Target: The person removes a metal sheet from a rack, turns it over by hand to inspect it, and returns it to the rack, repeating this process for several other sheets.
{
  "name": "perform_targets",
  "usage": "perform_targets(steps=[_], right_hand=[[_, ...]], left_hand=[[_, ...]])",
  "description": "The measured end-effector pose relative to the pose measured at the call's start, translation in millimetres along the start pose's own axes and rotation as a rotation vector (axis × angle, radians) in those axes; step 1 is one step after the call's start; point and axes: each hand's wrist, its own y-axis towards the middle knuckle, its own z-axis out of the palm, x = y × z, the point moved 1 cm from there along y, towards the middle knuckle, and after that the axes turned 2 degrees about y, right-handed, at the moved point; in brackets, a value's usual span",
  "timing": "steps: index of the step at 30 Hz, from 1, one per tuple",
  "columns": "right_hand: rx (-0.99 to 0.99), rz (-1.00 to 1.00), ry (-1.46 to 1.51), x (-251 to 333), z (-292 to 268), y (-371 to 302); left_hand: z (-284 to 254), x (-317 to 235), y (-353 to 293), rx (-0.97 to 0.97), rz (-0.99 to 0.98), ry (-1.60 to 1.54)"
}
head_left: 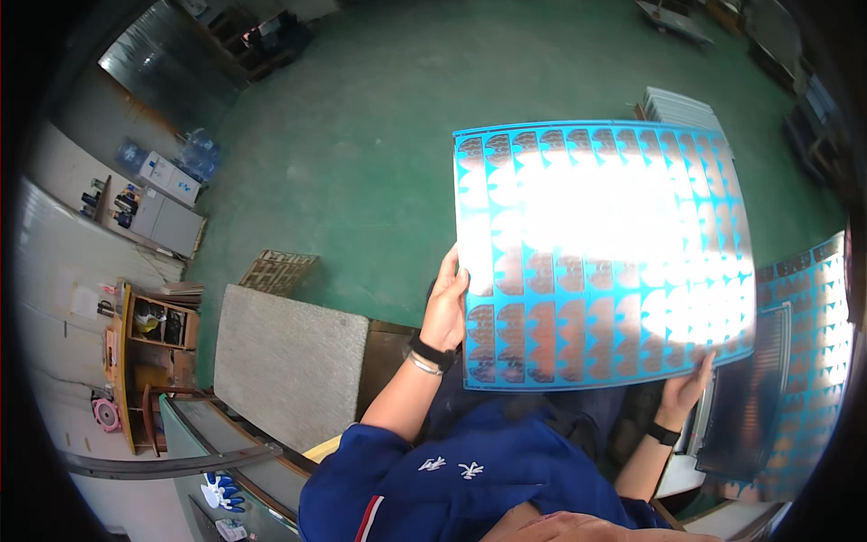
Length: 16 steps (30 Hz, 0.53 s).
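Observation:
A large flat sheet is held up in front of me, blue with rows of shiny copper-grey rounded shapes. Strong glare washes out its middle and lower right part. My left hand is closed on its left edge, thumb on the front face. At the lower right edge my right hand grips the same sheet, its fingers partly behind it. Similar blue patterned sheets lie at my right, with a dark ribbed panel next to them.
A grey rough-topped block stands left of me, a wooden lattice rack behind it. Further left are a wooden shelf, white boxes and blue water bottles. A white stack shows beyond the sheet on the green floor.

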Motion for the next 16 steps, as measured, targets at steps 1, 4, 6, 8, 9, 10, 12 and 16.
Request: perform_targets(steps=[1,4,6,8,9,10,12,16], right_hand=[[0.006,-0.035,-0.114,-8.2,24.4,-4.1],[0.641,0.178,-0.076,-30.1,34.9,-12.4],[0.004,-0.376,-0.845,-60.0,59.9,-42.0],[-0.093,-0.421,-0.611,-43.0,90.5,-36.0],[-0.062,-0.411,-0.632,-25.2,89.8,-31.2],[-0.033,-0.409,-0.653,-7.8,88.7,-25.4],[-0.039,-0.448,-0.751,13.1,102.6,-15.6],[0.031,-0.375,-0.853,31.5,98.7,-1.4]], left_hand=[[4.3,8.6,1.5,0.016,0.003,-0.075],[21.6,43.5,3.8,0.126,-0.061,-0.348],[47.6,57.7,1.5,0.082,-0.225,-0.392],[54.3,77.9,-4.9,0.059,-0.339,-0.372],[43.5,92.8,-8.1,0.182,-0.429,-0.355],[43.5,98.6,-8.7,0.272,-0.501,-0.208],[30.7,111.3,-7.4,0.308,-0.616,0.162],[-30.7,141.8,-7.5,0.281,-0.59,0.821]])
